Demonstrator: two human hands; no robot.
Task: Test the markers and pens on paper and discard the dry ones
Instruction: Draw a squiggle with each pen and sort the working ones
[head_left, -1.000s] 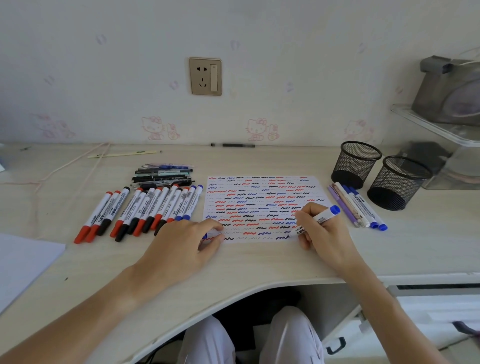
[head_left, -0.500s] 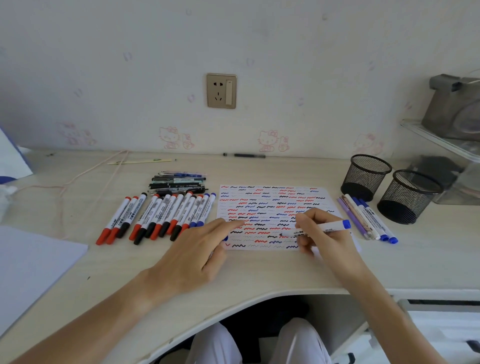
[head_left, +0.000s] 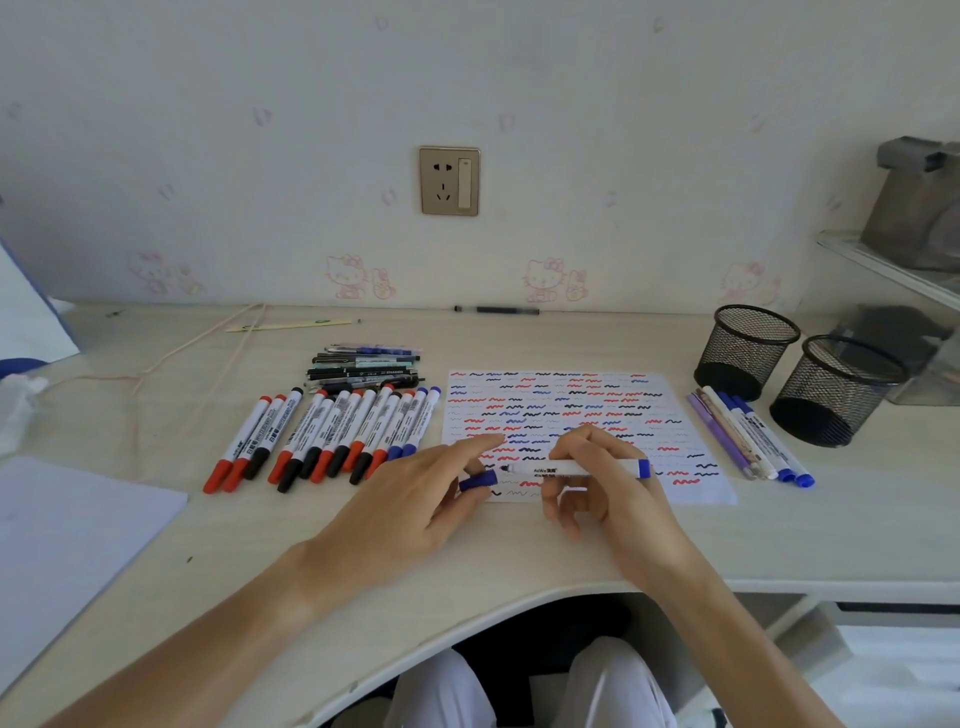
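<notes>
Paper (head_left: 613, 415) nearly full of squiggles; my right hand (head_left: 597, 483) grips the blue marker (head_left: 576, 469), left hand (head_left: 415, 499) pinches its cap (head_left: 478, 480); a row of markers (head_left: 332, 431) remains.

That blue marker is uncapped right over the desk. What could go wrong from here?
The right hand holds the blue marker level above the paper, its bare tip facing the blue cap in the left hand. A misaimed recap could ink the fingers. The tested sheet is nearly full, so a new squiggle may be hard to judge. The marker could also be put back in the wrong group, the row of markers or the pens by the mesh cups.
</notes>
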